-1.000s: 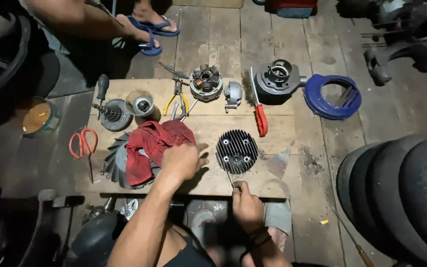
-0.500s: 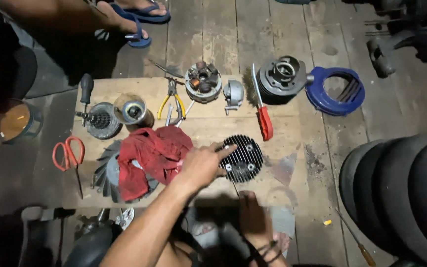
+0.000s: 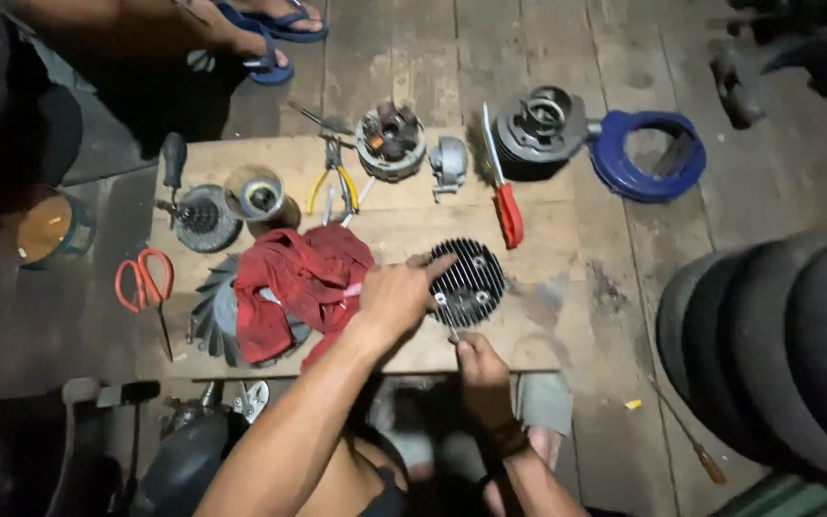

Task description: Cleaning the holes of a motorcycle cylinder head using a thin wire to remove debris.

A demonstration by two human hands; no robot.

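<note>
Left hand: laid open over the finned cylinder head, fingers spread, apparently steadying it.
Right hand: closed around a thin tool shaft, tip at the head's near edge.
Cylinder head: flat on the wooden desk, beside the red rag.
Red-handled screwdriver: left within reach.

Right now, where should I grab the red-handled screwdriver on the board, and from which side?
Take the red-handled screwdriver by its red handle, coming from above on the near end. It lies flat with the blade pointing away, and the handle is free of the finned cylinder head beside it.
</note>
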